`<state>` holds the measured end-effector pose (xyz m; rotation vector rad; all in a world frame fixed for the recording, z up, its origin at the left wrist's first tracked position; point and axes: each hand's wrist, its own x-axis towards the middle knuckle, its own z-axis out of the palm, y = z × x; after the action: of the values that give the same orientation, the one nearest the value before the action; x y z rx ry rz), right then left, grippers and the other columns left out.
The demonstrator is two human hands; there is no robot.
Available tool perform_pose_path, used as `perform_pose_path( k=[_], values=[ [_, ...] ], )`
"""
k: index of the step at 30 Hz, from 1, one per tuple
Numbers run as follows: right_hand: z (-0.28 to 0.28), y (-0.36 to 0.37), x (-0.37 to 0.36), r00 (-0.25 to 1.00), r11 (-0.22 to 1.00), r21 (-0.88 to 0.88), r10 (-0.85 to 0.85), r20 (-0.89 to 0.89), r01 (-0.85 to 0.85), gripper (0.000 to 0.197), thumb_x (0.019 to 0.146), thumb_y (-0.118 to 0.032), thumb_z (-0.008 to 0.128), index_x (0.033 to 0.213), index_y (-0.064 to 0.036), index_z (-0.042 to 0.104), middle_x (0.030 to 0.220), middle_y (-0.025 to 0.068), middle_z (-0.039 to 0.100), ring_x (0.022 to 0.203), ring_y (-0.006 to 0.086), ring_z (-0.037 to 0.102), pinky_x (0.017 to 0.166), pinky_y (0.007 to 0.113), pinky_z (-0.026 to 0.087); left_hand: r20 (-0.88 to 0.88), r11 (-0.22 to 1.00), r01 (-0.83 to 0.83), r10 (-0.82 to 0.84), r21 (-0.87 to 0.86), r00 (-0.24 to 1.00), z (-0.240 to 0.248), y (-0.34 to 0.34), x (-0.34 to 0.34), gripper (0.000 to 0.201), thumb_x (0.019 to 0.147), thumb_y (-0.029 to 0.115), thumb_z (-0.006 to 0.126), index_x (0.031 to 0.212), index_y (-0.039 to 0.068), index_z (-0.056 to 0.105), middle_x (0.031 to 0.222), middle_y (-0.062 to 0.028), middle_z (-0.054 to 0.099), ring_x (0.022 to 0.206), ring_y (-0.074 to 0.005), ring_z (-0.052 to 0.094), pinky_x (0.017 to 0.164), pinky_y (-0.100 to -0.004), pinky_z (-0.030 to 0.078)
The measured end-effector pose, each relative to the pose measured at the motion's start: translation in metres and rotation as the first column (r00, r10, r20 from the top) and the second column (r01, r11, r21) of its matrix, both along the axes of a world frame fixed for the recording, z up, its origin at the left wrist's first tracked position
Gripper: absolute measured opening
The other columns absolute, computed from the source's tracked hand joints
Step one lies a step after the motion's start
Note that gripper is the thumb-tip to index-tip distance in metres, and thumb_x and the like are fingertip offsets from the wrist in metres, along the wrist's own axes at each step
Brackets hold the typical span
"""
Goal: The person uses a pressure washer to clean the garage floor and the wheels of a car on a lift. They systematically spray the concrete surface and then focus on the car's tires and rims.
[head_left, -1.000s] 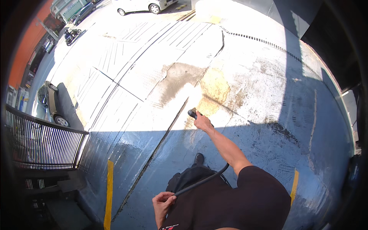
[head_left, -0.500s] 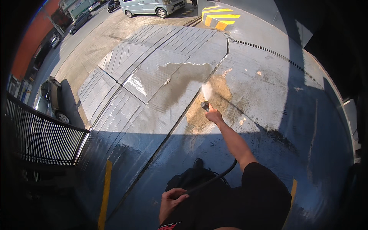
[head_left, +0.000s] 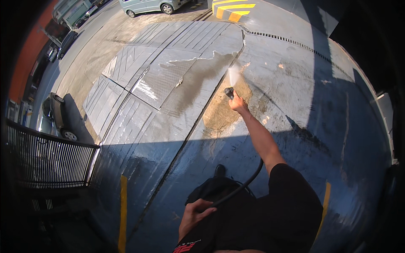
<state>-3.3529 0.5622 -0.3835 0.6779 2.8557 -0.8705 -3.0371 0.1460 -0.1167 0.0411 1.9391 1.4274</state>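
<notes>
My right hand (head_left: 238, 103), at the end of an outstretched arm, is closed around a dark spray nozzle (head_left: 229, 92). A white fan of water (head_left: 233, 76) leaves the nozzle away from me and strikes the floor. Beneath the nozzle lies a rough tan patch (head_left: 219, 116) in the grey floor. A black hose (head_left: 249, 180) curves beneath my right arm toward my waist. There my left hand (head_left: 196, 215) has its fingers closed on the hose. Brownish water with a foamy far edge (head_left: 198, 80) spreads over the floor left of the spray.
A dark seam (head_left: 185, 143) crosses the wet floor. Yellow lines (head_left: 123, 211) flank me. A slatted metal gate (head_left: 50, 158) stands at left, near a parked car (head_left: 57, 116). Farther off are a light-blue van (head_left: 152, 6), a yellow-striped block (head_left: 232, 10) and a drain channel (head_left: 291, 40).
My right hand has moved the nozzle farther from me, and its spray looks wider. The foamy edge has spread outward. The view has shifted slightly; my left hand stays on the hose.
</notes>
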Motion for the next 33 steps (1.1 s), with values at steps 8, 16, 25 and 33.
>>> perform_pose_path(
  k=[8, 16, 25, 33],
  values=[
    [0.018, 0.009, 0.0, 0.997, 0.998, 0.027, -0.049, -0.066, 0.051, 0.083, 0.088, -0.038, 0.059, 0.16, -0.0187, 0.022, 0.103, 0.0316, 0.069, 0.099, 0.0499, 0.067, 0.088, 0.056, 0.053, 0.021, 0.997, 0.066, -0.066, -0.031, 0.998, 0.001, -0.012, 0.006, 0.031, 0.084, 0.014, 0.083, 0.105, -0.005, 0.071, 0.096, -0.0185, 0.076, 0.093, -0.0207, 0.073, 0.085, -0.0321, 0.054],
    [0.067, -0.022, 0.022, 0.987, 0.983, 0.093, -0.161, -0.013, 0.161, 0.077, 0.091, -0.039, 0.055, 0.16, -0.0191, 0.027, 0.122, 0.0295, 0.065, 0.113, 0.0463, 0.063, 0.097, 0.053, 0.051, -0.073, 0.994, 0.112, -0.111, 0.007, 0.991, 0.002, -0.044, 0.024, 0.029, 0.083, 0.013, 0.084, 0.1, -0.006, 0.069, 0.101, -0.0187, 0.076, 0.096, -0.0236, 0.073, 0.086, -0.034, 0.055],
    [0.118, -0.068, 0.065, 0.978, 0.979, 0.042, -0.2, 0.06, 0.197, 0.077, 0.092, -0.039, 0.056, 0.16, -0.0217, 0.025, 0.127, 0.0284, 0.063, 0.119, 0.0422, 0.062, 0.1, 0.05, 0.05, -0.164, 0.983, 0.162, -0.146, 0.088, 0.976, 0.002, -0.098, 0.06, 0.027, 0.083, 0.011, 0.084, 0.099, -0.005, 0.067, 0.099, -0.0162, 0.076, 0.096, -0.0249, 0.075, 0.087, -0.0333, 0.056],
    [0.139, -0.105, 0.146, 0.978, 0.976, 0.052, -0.21, 0.001, 0.21, 0.076, 0.093, -0.038, 0.056, 0.159, -0.02, 0.024, 0.116, 0.0286, 0.068, 0.109, 0.0452, 0.066, 0.095, 0.053, 0.051, -0.083, 0.959, 0.25, -0.24, 0.133, 0.967, 0.002, -0.15, 0.105, 0.03, 0.084, 0.012, 0.084, 0.104, -0.002, 0.068, 0.098, -0.0126, 0.076, 0.096, -0.0224, 0.074, 0.087, -0.0329, 0.057]
  ],
)
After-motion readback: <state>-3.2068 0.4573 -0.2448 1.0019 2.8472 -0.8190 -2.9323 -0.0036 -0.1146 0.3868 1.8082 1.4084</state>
